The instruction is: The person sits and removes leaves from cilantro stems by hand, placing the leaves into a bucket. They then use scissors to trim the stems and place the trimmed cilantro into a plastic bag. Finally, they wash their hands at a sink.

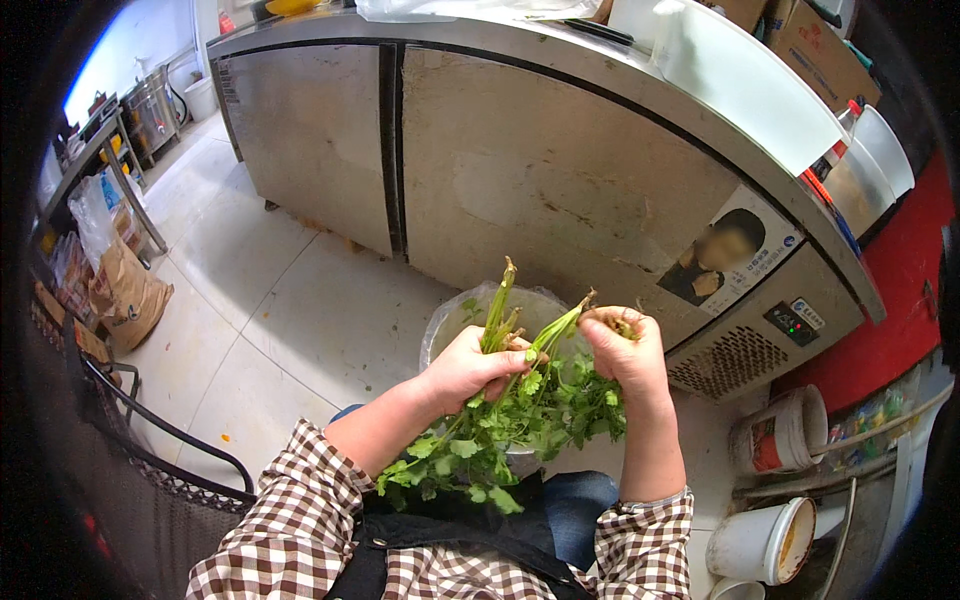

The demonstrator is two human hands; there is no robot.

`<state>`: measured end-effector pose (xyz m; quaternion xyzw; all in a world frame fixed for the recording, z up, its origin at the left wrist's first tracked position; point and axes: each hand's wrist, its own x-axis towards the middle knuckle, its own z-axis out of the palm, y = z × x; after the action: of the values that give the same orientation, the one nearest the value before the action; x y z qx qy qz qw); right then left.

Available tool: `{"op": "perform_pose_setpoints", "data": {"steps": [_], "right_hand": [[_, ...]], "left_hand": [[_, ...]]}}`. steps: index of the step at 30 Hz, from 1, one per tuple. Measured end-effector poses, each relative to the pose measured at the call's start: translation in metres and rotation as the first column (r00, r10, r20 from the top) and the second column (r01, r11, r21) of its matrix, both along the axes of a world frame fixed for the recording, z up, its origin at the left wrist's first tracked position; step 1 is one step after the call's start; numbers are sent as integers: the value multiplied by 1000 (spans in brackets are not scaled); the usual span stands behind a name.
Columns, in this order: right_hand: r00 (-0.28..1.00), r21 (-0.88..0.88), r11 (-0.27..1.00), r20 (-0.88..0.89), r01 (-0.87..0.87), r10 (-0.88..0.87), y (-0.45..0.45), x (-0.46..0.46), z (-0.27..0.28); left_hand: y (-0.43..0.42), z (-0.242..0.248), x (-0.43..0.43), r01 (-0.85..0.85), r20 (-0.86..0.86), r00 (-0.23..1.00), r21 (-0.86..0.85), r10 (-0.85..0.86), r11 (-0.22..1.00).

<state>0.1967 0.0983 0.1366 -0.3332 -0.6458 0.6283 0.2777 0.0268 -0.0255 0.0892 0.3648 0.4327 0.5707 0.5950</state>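
Note:
Leafy green herb stems, which look like coriander, are gripped in my left hand. Their pale cut ends point up past the thumb, and the leaves hang down over my lap. One thinner group of stems slants right toward my right hand. The fingers of that hand are pinched on brownish root bits beside the stem tip. Whether they also touch the stem tip is hard to tell. Beneath both hands stands a bin lined with clear plastic, partly hidden by the leaves.
A steel under-counter refrigerator stands ahead, with a white tub on top. At the right are a dirty bucket and a white pail. A black mesh chair and a brown paper sack are at the left.

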Motion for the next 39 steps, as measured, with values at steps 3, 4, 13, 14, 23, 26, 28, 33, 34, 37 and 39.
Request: {"op": "perform_pose_setpoints", "data": {"steps": [3, 4, 13, 14, 23, 26, 28, 33, 34, 37, 39], "right_hand": [[999, 69, 997, -10, -43, 43, -1, -3, -7], [1000, 84, 996, -15, -24, 26, 0, -3, -9], [993, 132, 987, 70, 90, -100, 21, 11, -16], [997, 113, 994, 69, 6, -14, 21, 11, -17], [984, -177, 971, -110, -162, 144, 10, -10, -25], [980, -176, 970, -141, -165, 141, 9, -14, -29], [981, -144, 977, -141, -155, 135, 10, -14, -31], [972, -138, 969, -150, -203, 182, 17, -9, -38], [987, -167, 976, -100, -141, 125, 20, -7, -39], [999, 95, 995, -48, -18, 23, 24, -5, -43], [993, 177, 983, 90, 59, -76, 29, -1, -42]], "left_hand": [[0, -1, 2, -23, -8, 1000, 4, 23, 1000], [0, -1, 2, -20, -14, 1000, 1, 20, 1000], [4, -15, -16, 58, 316, 948, -122, -17, 991], [6, -19, -17, 91, 381, 924, -117, -40, 989], [13, -35, -15, 288, 679, 717, -83, -157, 954], [13, -37, -13, 291, 650, 748, -139, -135, 947], [15, -38, -13, 298, 659, 740, -141, -136, 944], [16, -46, -14, 353, 715, 675, -95, -183, 931], [16, -47, -15, 363, 722, 665, -89, -191, 928], [16, -51, -18, 370, 744, 640, -77, -193, 926], [16, -52, -20, 380, 771, 603, -48, -208, 924]]}}
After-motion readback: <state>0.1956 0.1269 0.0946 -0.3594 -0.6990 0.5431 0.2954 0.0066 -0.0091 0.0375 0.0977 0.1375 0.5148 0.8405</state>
